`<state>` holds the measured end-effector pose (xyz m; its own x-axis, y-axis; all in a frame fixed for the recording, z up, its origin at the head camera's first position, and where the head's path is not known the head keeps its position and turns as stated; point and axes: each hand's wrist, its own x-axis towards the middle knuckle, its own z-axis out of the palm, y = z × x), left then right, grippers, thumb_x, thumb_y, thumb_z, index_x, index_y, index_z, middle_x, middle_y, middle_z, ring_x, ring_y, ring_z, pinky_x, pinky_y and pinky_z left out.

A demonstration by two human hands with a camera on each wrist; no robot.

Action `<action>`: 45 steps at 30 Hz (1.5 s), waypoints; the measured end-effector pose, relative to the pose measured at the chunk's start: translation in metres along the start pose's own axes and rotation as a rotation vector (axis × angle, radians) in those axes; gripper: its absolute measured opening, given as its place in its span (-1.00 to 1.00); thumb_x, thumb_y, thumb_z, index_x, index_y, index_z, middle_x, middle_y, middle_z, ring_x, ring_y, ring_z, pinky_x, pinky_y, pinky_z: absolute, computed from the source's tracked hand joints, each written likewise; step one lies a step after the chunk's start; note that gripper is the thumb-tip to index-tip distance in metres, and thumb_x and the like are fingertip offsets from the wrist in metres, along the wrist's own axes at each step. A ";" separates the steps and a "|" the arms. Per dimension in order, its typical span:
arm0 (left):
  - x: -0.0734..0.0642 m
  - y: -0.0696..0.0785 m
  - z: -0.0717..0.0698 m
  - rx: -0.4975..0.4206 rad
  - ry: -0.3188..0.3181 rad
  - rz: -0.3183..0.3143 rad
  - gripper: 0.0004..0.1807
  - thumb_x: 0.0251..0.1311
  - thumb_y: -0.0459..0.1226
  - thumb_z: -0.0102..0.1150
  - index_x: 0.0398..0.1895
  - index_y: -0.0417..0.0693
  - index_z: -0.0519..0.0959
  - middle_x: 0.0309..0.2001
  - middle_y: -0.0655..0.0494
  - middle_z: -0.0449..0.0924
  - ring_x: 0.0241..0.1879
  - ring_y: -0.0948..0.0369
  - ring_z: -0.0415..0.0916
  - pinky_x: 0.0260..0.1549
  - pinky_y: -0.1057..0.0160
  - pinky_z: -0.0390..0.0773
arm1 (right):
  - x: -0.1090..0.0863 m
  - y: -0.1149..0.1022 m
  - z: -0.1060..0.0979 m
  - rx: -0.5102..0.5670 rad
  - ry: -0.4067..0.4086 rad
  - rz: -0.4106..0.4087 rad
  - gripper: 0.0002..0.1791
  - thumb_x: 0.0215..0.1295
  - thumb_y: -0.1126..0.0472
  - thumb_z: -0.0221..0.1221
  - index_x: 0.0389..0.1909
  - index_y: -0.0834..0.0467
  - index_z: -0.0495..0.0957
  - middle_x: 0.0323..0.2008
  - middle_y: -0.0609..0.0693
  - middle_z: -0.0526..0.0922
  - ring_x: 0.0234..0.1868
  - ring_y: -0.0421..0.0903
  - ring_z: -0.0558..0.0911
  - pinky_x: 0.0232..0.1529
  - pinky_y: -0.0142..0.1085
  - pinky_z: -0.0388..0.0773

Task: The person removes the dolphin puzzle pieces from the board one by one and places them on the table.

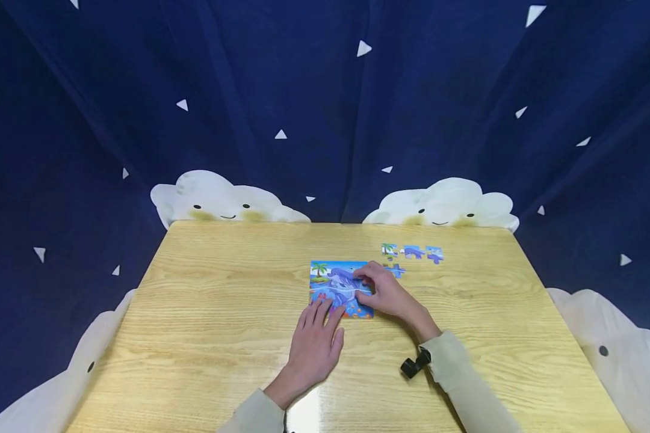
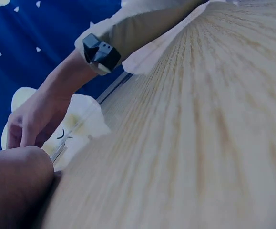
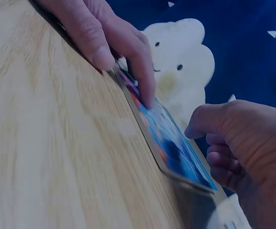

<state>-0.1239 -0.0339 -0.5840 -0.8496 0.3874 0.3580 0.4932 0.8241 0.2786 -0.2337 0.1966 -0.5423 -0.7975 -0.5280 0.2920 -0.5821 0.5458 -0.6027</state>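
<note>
A dolphin jigsaw puzzle (image 1: 333, 290) in a flat rectangular board lies on the table, with a palm tree at its upper left. My left hand (image 1: 315, 346) rests its extended fingers on the puzzle's lower edge; in the right wrist view, those fingers (image 3: 146, 78) touch the board's near side. At the puzzle's right side is my right hand (image 1: 387, 293), its thumb and fingers bent over the picture. Whether a piece is between them is not clear. From the right wrist view, the right hand (image 3: 252, 148) has curled fingers beside the board (image 3: 176, 148).
Beyond the right hand lie several loose puzzle pieces (image 1: 413, 252), one piece (image 1: 395, 270) partly behind the hand. A black wrist device (image 1: 416, 363) sits at the right cuff. The wooden table (image 1: 222, 276) borders a dark blue curtain (image 1: 325, 90) with white cloud shapes.
</note>
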 end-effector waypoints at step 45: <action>-0.001 0.000 0.000 0.022 -0.008 0.001 -0.48 0.55 -0.05 -0.11 0.48 0.07 0.45 0.46 -0.08 0.36 0.49 -0.13 0.21 0.47 -0.15 0.20 | 0.022 -0.007 0.027 0.105 -0.111 0.103 -0.54 0.15 0.23 0.46 0.06 0.24 0.60 -0.20 -0.02 0.61 -0.24 -0.16 0.53 -0.21 -0.34 0.54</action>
<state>-0.1232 -0.0342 -0.5844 -0.8506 0.3915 0.3511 0.4899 0.8326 0.2584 -0.2430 0.1637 -0.5512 -0.8264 -0.5442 0.1443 -0.4734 0.5330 -0.7013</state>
